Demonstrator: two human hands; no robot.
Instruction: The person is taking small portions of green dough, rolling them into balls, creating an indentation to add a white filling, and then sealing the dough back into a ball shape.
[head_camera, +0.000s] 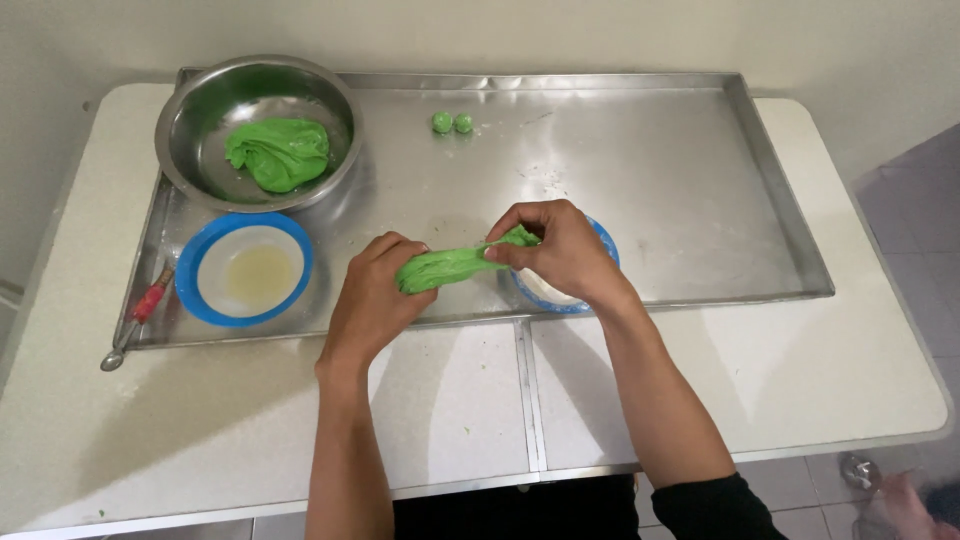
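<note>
The left hand is curled around one end of a strip of green dough, and the right hand pinches the other end between thumb and fingers, so the dough stretches between the two hands just above the near edge of a large steel tray. Under the right hand sits a blue-rimmed dish, mostly hidden; what it holds looks white, though the hand covers too much to be sure. Both forearms reach in over a white table nearer the person. To the left of the left hand stands a blue-rimmed bowl with a pale liquid in it, and beyond that bowl's left edge a red-handled utensil lies on the tray's rim. Farther off, up and to the left of the hands, a steel mixing bowl holds a lump of green dough. Straight beyond the hands, two small green balls rest side by side, touching.
</note>
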